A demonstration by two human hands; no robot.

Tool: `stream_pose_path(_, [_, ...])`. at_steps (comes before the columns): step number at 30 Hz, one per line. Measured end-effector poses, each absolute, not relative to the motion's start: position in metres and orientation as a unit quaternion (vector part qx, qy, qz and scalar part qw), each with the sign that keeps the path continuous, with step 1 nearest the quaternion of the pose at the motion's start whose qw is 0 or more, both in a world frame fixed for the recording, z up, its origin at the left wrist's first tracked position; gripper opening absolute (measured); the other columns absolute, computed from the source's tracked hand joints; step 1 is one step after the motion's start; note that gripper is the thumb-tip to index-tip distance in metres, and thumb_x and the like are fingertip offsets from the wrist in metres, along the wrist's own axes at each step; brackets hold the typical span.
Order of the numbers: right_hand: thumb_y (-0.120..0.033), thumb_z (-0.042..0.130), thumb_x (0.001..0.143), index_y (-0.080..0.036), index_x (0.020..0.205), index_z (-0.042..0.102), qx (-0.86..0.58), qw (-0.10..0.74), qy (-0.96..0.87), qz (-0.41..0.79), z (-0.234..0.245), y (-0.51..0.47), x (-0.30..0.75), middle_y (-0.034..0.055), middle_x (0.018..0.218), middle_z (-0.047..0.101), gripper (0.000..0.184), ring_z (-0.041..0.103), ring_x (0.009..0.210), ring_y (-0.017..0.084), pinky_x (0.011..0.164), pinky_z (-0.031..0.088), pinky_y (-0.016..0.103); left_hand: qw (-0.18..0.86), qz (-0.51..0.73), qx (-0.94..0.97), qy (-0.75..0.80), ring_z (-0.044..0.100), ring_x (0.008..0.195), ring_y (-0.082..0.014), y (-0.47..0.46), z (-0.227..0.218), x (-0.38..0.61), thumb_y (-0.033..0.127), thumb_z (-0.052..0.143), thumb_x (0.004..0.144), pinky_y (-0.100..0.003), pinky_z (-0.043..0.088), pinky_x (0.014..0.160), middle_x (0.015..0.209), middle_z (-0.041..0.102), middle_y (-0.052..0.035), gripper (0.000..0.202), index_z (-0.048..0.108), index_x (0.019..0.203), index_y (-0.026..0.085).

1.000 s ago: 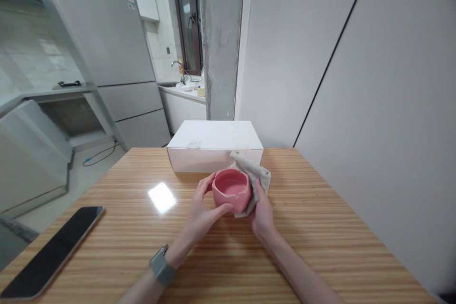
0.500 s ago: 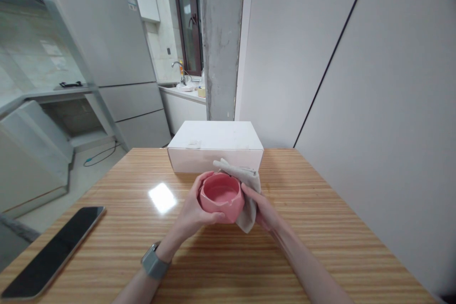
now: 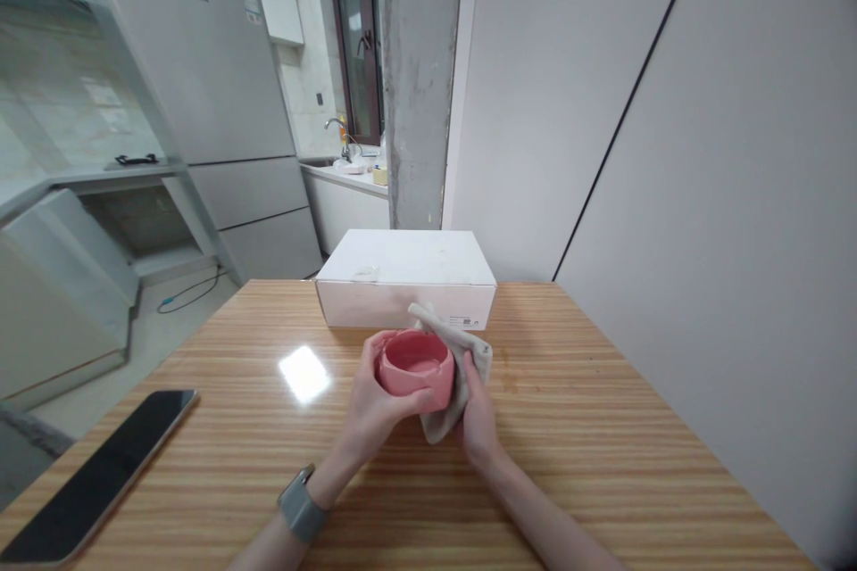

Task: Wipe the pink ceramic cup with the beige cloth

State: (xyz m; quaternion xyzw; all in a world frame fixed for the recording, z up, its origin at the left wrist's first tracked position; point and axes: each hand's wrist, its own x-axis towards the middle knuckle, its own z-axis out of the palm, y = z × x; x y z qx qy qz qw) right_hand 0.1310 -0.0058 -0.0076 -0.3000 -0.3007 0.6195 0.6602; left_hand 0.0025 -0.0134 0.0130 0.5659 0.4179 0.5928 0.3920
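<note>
A small pink faceted bowl (image 3: 415, 368) is held above the wooden table (image 3: 589, 428), near its middle. My left hand (image 3: 375, 401) wraps round the bowl's left side, thumb along the front. My right hand (image 3: 477, 410) presses a beige cloth (image 3: 455, 366) against the bowl's right side; the cloth drapes behind and under the bowl. A grey watch (image 3: 301, 513) sits on my left wrist.
A closed white box (image 3: 408, 277) stands just behind the bowl at the table's far edge. A dark phone (image 3: 94, 473) lies face up at the near left corner. A white wall runs along the right. A fridge and kitchen counter stand beyond.
The bowl shifted slightly left, then stayed near the middle. My right hand slid with the cloth along the bowl's right side, from further out to close against it.
</note>
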Motion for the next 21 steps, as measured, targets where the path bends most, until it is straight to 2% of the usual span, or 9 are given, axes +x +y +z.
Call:
stream_pose_path(3, [-0.05,0.058,0.082,-0.023,0.115,0.062,-0.355,0.698,-0.285,0.553,-0.014,-0.018,0.121,0.001,0.124,0.062,0.043,0.049,0.123,0.019,0.11,0.03,0.036,0.346,0.62,0.543,0.448,0.058,0.108,-0.0241,-0.017,0.01,0.009,0.025,0.085,0.053,-0.04,0.045,0.095,0.118,0.058,-0.0062,0.077,0.043,0.118,0.024])
stream_pose_path(7, [-0.048,0.061,0.079,-0.024,0.118,0.061,-0.371,0.716,-0.297,0.511,-0.014,-0.024,0.115,0.0008,0.129,0.058,0.045,0.044,0.128,0.019,0.111,0.028,0.034,0.307,0.639,0.536,0.459,0.05,0.12,-0.025,-0.022,0.002,0.018,0.028,0.083,0.059,-0.042,0.038,0.104,0.133,0.048,-0.009,0.083,0.038,0.129,0.025])
stream_pose_path(9, [-0.049,0.06,0.079,-0.023,0.116,0.061,-0.372,0.728,-0.286,0.499,-0.012,-0.018,0.118,0.0013,0.128,0.058,0.045,0.046,0.126,0.019,0.11,0.029,0.035,0.342,0.628,0.551,0.429,0.044,0.127,-0.0248,-0.022,-0.002,0.019,0.032,0.075,0.069,-0.042,0.032,0.109,0.139,0.043,-0.0095,0.08,0.032,0.136,0.025])
stream_pose_path(11, [-0.05,0.059,0.079,-0.022,0.114,0.062,-0.374,0.74,-0.259,0.496,-0.009,-0.01,0.126,0.002,0.123,0.062,0.045,0.051,0.121,0.019,0.108,0.032,0.036,0.398,0.614,0.557,0.392,0.041,0.13,-0.0237,-0.021,-0.004,0.018,0.034,0.062,0.081,-0.042,0.031,0.11,0.142,0.041,-0.0093,0.067,0.03,0.139,0.025])
stream_pose_path(13, [-0.051,0.058,0.079,-0.021,0.109,0.064,-0.373,0.743,-0.228,0.508,-0.005,-0.001,0.135,0.0024,0.114,0.067,0.043,0.056,0.114,0.02,0.104,0.037,0.037,0.423,0.601,0.563,0.377,0.043,0.128,-0.0236,-0.019,-0.003,0.015,0.032,0.058,0.085,-0.042,0.034,0.108,0.141,0.044,-0.0098,0.06,0.033,0.138,0.025])
stream_pose_path(15, [-0.051,0.057,0.078,-0.02,0.101,0.067,-0.359,0.732,-0.205,0.541,0.0,0.004,0.142,0.0027,0.105,0.07,0.04,0.061,0.107,0.021,0.099,0.042,0.037,0.399,0.593,0.577,0.395,0.048,0.123,-0.0253,-0.018,0.001,0.012,0.03,0.068,0.077,-0.042,0.038,0.104,0.136,0.049,-0.0107,0.066,0.037,0.135,0.024])
stream_pose_path(18, [-0.052,0.057,0.077,-0.02,0.091,0.07,-0.327,0.687,-0.206,0.615,0.011,0.004,0.146,0.0038,0.095,0.073,0.037,0.065,0.099,0.023,0.093,0.048,0.037,0.368,0.581,0.587,0.429,0.052,0.118,-0.028,-0.016,0.009,0.008,0.028,0.082,0.058,-0.043,0.041,0.1,0.13,0.052,-0.0101,0.088,0.039,0.134,0.025])
stream_pose_path(21, [-0.052,0.059,0.075,-0.021,0.088,0.071,-0.315,0.646,-0.231,0.656,0.02,-0.001,0.143,0.0035,0.088,0.074,0.036,0.064,0.1,0.024,0.093,0.048,0.038,0.44,0.568,0.578,0.387,0.049,0.121,-0.0294,-0.016,0.013,0.005,0.026,0.087,0.048,-0.044,0.038,0.103,0.134,0.049,-0.0104,0.104,0.034,0.137,0.025])
